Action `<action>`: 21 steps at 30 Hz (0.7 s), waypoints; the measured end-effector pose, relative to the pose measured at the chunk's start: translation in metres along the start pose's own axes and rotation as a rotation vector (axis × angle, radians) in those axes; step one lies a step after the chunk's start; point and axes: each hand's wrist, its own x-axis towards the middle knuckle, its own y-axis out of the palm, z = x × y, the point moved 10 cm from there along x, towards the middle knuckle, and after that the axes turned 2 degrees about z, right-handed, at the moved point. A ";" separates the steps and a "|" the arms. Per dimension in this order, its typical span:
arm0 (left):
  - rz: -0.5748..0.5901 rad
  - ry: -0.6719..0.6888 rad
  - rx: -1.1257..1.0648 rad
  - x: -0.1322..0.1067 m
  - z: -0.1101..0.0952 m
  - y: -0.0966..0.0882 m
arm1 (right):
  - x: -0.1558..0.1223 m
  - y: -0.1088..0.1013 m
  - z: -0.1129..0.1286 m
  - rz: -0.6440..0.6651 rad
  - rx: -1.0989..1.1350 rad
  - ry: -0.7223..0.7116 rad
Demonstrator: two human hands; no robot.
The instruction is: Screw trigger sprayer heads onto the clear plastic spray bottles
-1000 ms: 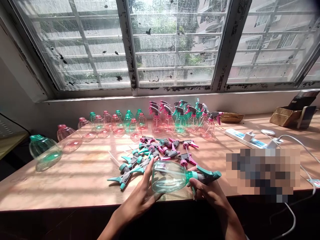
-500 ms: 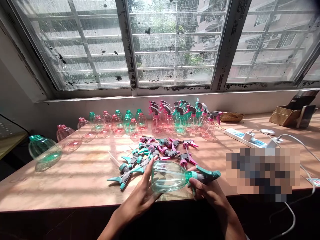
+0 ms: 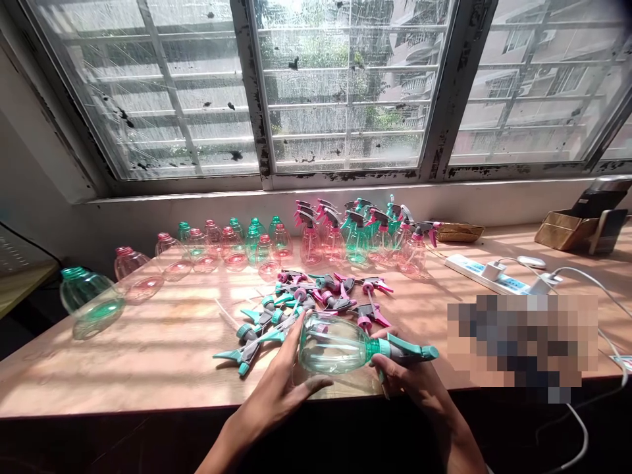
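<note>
A clear green spray bottle lies sideways in front of me, its base to the left and its teal and grey trigger head to the right. Around the base, my left hand cups it loosely, fingers behind and thumb held out below the wall. The thumb and fingers of my right hand are closed around the collar at the neck. The head sits on the neck. Just behind the bottle lies a pile of loose trigger heads, pink and teal with grey, some with thin tubes.
Headless pink and green bottles stand at the back left; a green bottle is at the left edge. Bottles with heads stand at the back centre. Rightward are a power strip with cables, a cardboard box and a blurred patch.
My left thumb has moved away from the underside of the bottle and stretched out to the right. The bottle and my right hand have hardly moved.
</note>
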 end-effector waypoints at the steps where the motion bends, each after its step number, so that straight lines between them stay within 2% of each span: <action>1: 0.004 -0.014 -0.009 0.000 -0.002 -0.001 | 0.000 0.000 -0.001 -0.007 -0.001 0.004; 9: 0.000 -0.026 -0.255 -0.003 0.001 0.004 | -0.002 0.002 -0.001 -0.010 0.051 0.032; 15: -0.035 0.072 -0.116 -0.003 0.000 0.000 | -0.003 0.004 -0.001 0.019 0.069 0.034; 21: 0.029 0.028 -0.064 -0.003 -0.003 0.001 | -0.003 0.003 0.002 0.007 0.021 -0.017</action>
